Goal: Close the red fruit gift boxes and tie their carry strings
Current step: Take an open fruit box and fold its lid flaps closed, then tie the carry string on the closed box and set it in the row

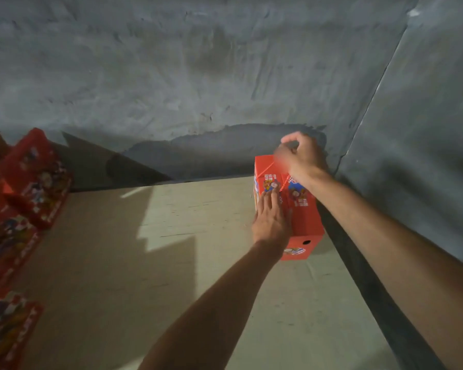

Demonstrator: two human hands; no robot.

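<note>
A closed red fruit gift box [304,214] with cartoon prints stands on the pale surface [171,249] near the right wall. My left hand [271,217] lies flat on the box lid, fingers straight, pressing it down. My right hand [301,153] hovers above the far end of the box, fingers curled, pinching the red-and-white carry string [267,168], which runs taut from the lid up to the fingers. The fingertips are blurred.
Several more red gift boxes [35,182] are piled along the left edge, some with flaps open. A rough grey wall [198,76] stands behind, and another grey wall [425,156] closes the right side. Shadow covers the left half of the surface.
</note>
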